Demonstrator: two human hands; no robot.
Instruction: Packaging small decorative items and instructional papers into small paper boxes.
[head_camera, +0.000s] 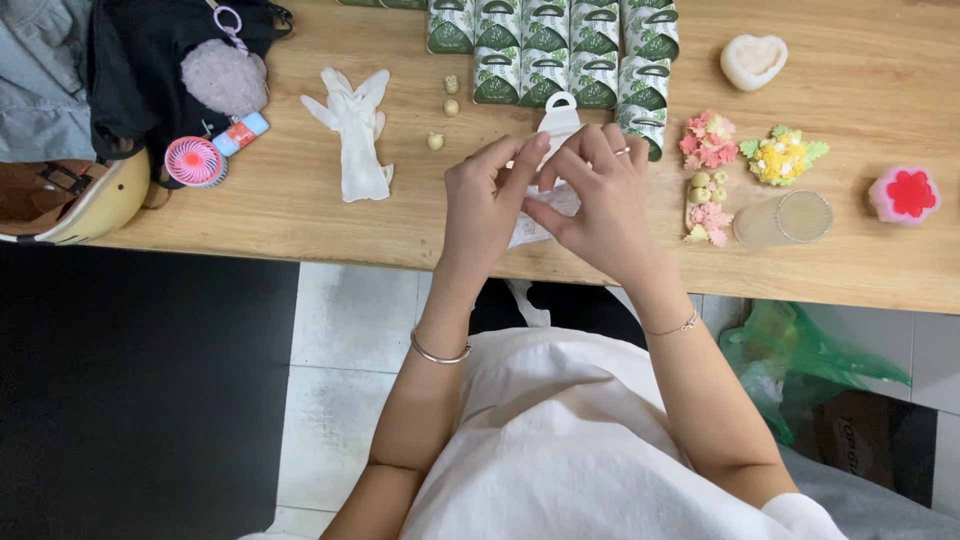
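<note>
While both hands meet in the middle of the frame, the left hand (487, 205) and right hand (598, 195) pinch a small white box (556, 128) above the wooden table (300, 215), below rows of green boxes (560, 50).

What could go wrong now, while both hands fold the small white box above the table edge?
1. The white box is held by fingertips of the left hand and right hand near the table edge; a slip might drop it to the floor.
2. The right wrist may brush the pink flower pieces or the clear cup lying sideways.
</note>
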